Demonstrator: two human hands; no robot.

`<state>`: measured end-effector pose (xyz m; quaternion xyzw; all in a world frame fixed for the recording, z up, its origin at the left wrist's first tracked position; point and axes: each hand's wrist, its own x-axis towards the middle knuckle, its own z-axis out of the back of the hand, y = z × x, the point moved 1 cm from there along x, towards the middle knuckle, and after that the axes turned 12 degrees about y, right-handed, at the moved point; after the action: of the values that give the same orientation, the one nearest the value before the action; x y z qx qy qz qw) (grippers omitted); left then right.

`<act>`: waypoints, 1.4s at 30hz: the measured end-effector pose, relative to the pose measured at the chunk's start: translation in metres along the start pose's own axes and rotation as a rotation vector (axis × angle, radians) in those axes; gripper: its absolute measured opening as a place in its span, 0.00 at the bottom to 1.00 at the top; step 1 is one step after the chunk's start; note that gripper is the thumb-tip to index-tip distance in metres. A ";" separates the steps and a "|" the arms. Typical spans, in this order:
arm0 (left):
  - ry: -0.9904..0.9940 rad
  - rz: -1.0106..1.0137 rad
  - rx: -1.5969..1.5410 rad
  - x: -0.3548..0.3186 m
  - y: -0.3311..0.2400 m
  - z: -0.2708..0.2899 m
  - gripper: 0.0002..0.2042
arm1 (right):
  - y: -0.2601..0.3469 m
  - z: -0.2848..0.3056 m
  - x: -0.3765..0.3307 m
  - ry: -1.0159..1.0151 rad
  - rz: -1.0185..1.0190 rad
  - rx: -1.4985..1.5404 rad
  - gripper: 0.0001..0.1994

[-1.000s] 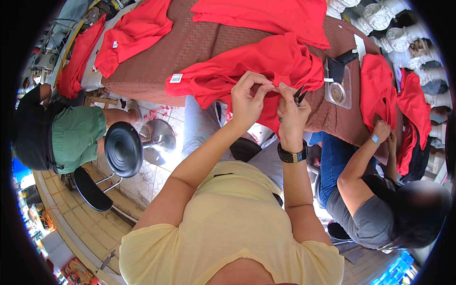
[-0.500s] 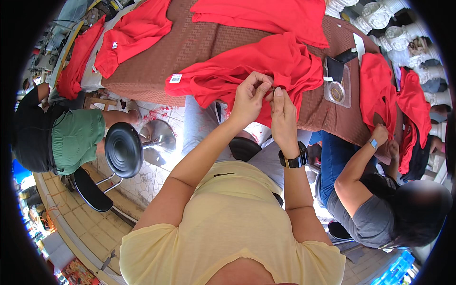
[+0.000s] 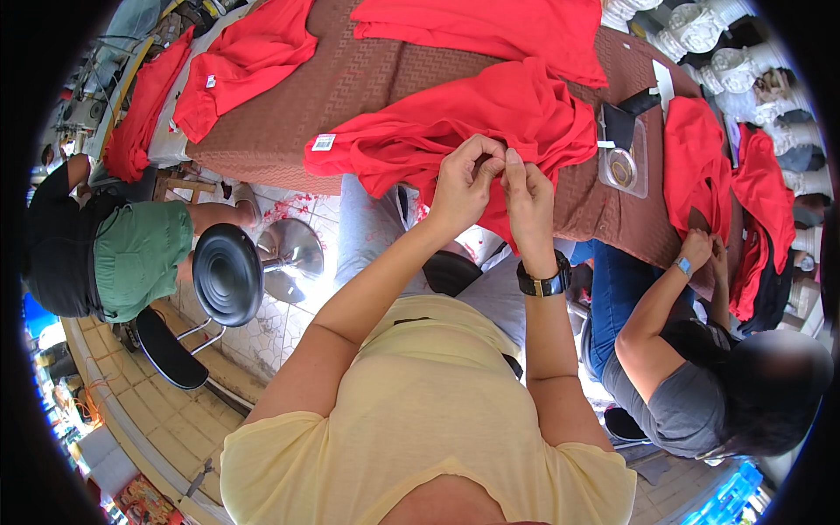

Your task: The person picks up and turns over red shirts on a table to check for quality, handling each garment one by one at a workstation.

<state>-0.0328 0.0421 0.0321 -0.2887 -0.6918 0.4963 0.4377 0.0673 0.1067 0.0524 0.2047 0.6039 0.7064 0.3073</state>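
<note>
Red cloth is all over the brown table (image 3: 289, 122). At the far left a person in a green top (image 3: 140, 258) sits by a black stool (image 3: 226, 273). A red shirt (image 3: 241, 66) lies flat on the table's left part.

In the middle is the bunched red shirt (image 3: 437, 131) that both hands work on. It hangs over the near table edge, and a white tag (image 3: 324, 142) shows at its left end. A second ago the right hand held a small dark thing near the cloth. Now that thing is out of sight, and the two hands have come close, thumb by thumb. It looks like the work has gone from the tool to the fingers.

The left hand (image 3: 462, 184) pinches a fold of the shirt. The right hand (image 3: 528, 197), with a black watch (image 3: 542, 283), pinches the same fold just beside it.

To the right lies a clear box (image 3: 623, 162). Further right another person's hands (image 3: 704, 249) touch a red shirt (image 3: 691, 162).
</note>
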 end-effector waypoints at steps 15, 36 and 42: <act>-0.028 0.032 -0.218 0.003 0.012 0.003 0.04 | 0.007 0.044 0.006 -0.030 0.403 -0.436 0.13; 0.024 0.000 0.092 -0.025 -0.025 0.022 0.05 | 0.035 0.028 -0.006 0.052 0.532 -0.344 0.13; -0.024 0.123 0.146 -0.036 -0.036 0.023 0.07 | 0.040 0.028 -0.001 0.110 0.497 -0.364 0.10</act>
<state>-0.0359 -0.0108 0.0519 -0.2921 -0.6399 0.5749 0.4180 0.0794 0.1234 0.0966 0.2494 0.4148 0.8663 0.1236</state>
